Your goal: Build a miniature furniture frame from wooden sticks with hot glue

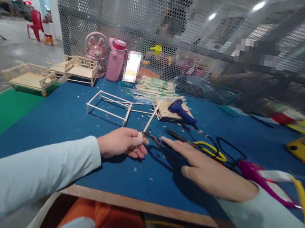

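Observation:
My left hand (pixel 124 142) is closed, pinching a thin wooden stick (pixel 150 120) near its lower end. The stick slants up and away over the blue table. My right hand (pixel 202 166) is closed around a dark hand tool with narrow metal jaws (pixel 153 138); its handles are mostly hidden under the fingers, so I cannot tell whether it is scissors or pliers. The tool's tip meets the stick's lower end at my left fingertips. Just beyond my hands stands an open wooden frame (pixel 107 114) of thin sticks, with loose sticks (pixel 142 111) at its right.
Scissors with yellow handles (pixel 210 149) lie beyond my right hand. A blue glue gun (pixel 183 113) rests on a small wooden piece (pixel 164 112). Miniature wooden furniture (pixel 30 78), a pink bottle (pixel 116 62) and stick bundles (pixel 156 87) stand behind, before a perforated metal screen (pixel 100 1).

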`<state>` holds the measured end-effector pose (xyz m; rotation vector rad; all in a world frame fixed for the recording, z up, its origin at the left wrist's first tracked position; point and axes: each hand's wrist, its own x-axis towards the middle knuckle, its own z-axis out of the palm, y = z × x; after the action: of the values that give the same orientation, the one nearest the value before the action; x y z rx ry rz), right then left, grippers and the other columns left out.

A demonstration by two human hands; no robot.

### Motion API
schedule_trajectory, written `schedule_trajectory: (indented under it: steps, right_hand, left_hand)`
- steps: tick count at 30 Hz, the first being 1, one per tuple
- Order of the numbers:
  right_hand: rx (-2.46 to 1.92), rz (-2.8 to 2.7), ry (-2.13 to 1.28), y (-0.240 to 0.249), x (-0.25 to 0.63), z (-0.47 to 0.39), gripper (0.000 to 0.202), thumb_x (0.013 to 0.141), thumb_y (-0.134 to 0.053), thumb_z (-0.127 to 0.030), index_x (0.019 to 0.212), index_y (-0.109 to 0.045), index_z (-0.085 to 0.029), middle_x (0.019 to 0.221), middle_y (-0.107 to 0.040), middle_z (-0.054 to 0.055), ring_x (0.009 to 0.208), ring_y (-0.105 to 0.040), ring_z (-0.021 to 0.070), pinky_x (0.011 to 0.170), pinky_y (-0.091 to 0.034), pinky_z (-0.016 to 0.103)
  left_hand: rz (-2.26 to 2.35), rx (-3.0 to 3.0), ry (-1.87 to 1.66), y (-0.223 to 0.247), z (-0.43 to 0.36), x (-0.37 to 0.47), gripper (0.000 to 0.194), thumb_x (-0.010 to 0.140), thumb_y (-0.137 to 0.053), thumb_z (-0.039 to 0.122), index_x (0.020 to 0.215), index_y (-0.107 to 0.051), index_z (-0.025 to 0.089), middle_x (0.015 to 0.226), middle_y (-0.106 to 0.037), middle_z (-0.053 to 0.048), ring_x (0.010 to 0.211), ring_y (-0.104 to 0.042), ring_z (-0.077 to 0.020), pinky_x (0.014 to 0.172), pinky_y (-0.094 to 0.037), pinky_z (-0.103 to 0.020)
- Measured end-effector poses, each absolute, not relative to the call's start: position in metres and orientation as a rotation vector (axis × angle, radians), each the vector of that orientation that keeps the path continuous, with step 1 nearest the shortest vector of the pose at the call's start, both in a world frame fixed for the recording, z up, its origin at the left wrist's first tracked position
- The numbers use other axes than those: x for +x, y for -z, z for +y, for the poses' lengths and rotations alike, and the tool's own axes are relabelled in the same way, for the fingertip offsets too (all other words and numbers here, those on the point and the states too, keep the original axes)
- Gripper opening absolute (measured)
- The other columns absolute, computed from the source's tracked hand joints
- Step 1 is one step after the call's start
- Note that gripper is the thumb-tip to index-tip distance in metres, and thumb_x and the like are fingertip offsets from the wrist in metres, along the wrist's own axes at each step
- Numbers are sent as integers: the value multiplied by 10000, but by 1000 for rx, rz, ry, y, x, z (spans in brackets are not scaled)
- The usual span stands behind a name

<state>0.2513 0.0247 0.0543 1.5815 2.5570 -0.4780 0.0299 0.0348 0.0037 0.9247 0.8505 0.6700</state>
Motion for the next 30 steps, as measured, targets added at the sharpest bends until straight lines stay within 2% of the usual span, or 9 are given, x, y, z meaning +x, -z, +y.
schedule_trajectory:
  steps: [9, 14, 19, 23, 26, 30]
  right_hand:
    - [1526, 2616, 510, -60, 243, 26, 757, 603, -435, -135, 1359, -469, -133, 1377, -510, 86, 1264, -466, 296, 1055, -373, 431]
    - [1549, 2595, 580, -58, 236, 23, 602, 714, -448, -194, 1313, -515, -173, 1246, -622, 75, 1132, -584, 268, 976, -447, 402]
    - [1595, 2637, 528, -49, 237, 25, 614, 664, -434, -143, 1265, -553, -176, 1284, -596, 79, 1191, -543, 243, 1006, -416, 392]
    - [1598, 2663, 486, -41, 236, 22, 631, 646, -421, -118, 1265, -537, -155, 1296, -586, 92, 1201, -538, 230, 1017, -409, 383]
    - [1674, 2688, 357, -31, 228, 16, 604, 670, -404, -83, 1262, -517, -126, 1272, -599, 115, 1169, -563, 228, 1003, -424, 369]
    - [1900, 2678, -3, -14, 212, 9, 577, 701, -425, -73, 1275, -481, -68, 1223, -603, 179, 1108, -591, 271, 955, -456, 388]
  left_hand:
    - [874, 996, -646, -5, 35, 31, 176, 916, -437, 141, 782, -549, 118, 586, -586, 4, 496, -577, -67, 558, -426, -186]
    - [886, 1095, -634, -3, 36, 31, 197, 912, -388, 126, 768, -522, 132, 546, -529, 31, 445, -514, -62, 514, -413, -188]
    - [912, 1274, -721, 1, 30, 32, 232, 911, -386, 199, 692, -457, 175, 497, -386, 85, 393, -345, -56, 423, -289, -182]
    - [987, 1419, -808, 6, 28, 34, 280, 910, -372, 256, 659, -467, 178, 502, -391, 71, 434, -338, -73, 456, -278, -202]
    - [1087, 1501, -891, 8, 30, 37, 271, 901, -353, 241, 678, -496, 181, 514, -401, 60, 471, -362, -97, 492, -285, -223]
    - [1205, 1603, -1021, 8, 34, 40, 283, 899, -345, 241, 642, -454, 192, 561, -408, 46, 545, -386, -120, 550, -290, -244]
